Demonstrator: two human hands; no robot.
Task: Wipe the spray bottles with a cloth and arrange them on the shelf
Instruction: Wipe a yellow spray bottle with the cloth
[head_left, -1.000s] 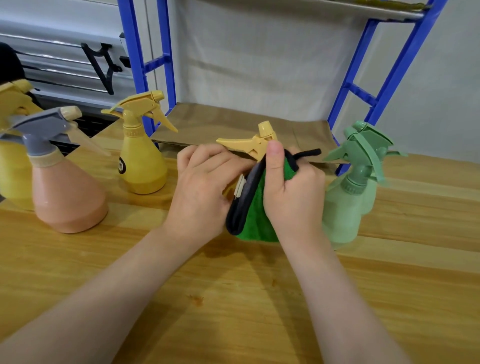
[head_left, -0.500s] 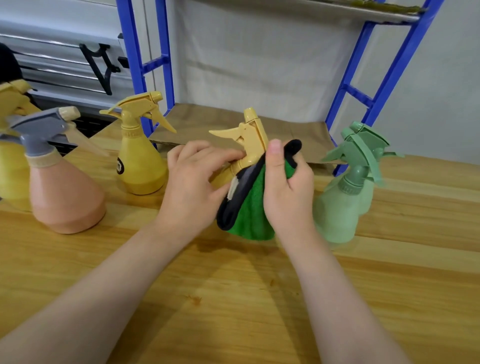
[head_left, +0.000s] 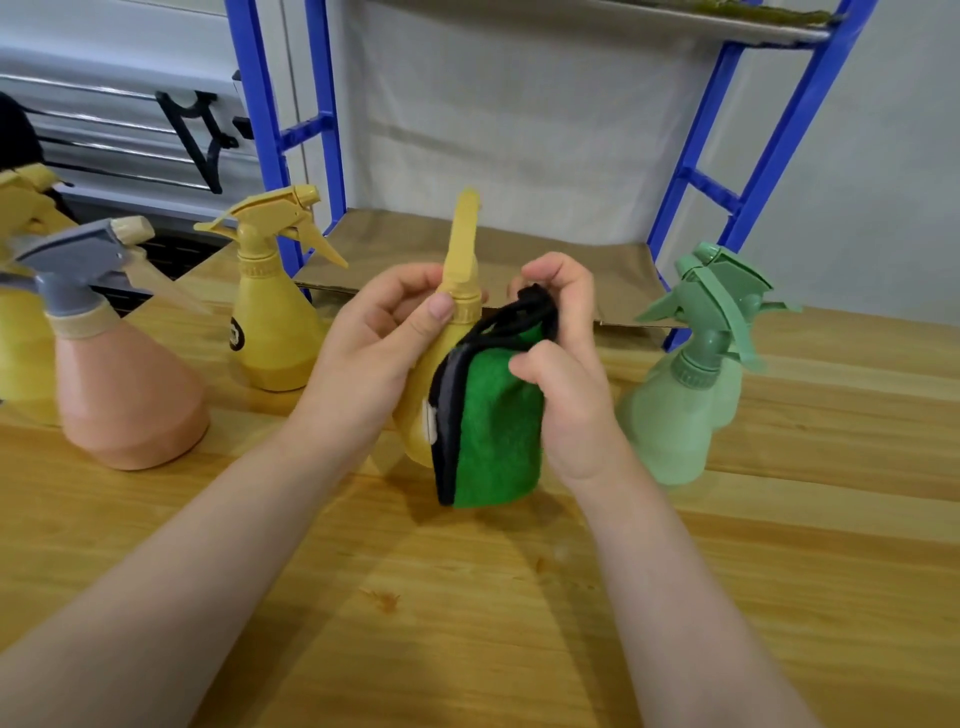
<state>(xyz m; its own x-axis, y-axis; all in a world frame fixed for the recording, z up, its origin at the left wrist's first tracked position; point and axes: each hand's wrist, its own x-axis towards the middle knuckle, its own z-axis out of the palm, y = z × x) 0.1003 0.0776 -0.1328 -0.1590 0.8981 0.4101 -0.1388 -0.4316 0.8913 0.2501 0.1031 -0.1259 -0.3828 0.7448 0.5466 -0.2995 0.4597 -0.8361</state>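
Left hand (head_left: 379, 343): fingers and thumb curled round the neck of a yellow spray bottle (head_left: 457, 291) at frame centre.
Right hand (head_left: 563, 364): grips a green cloth (head_left: 493, 431) with black edging, pressed against the bottle's right side.
Other bottles: yellow one (head_left: 272, 312) centre left, pink one with grey trigger (head_left: 119, 374) at left, green one (head_left: 691, 384) at right, all upright on the wooden table (head_left: 467, 597).
Shelf: blue-framed rack (head_left: 727, 171) behind, cardboard-lined.
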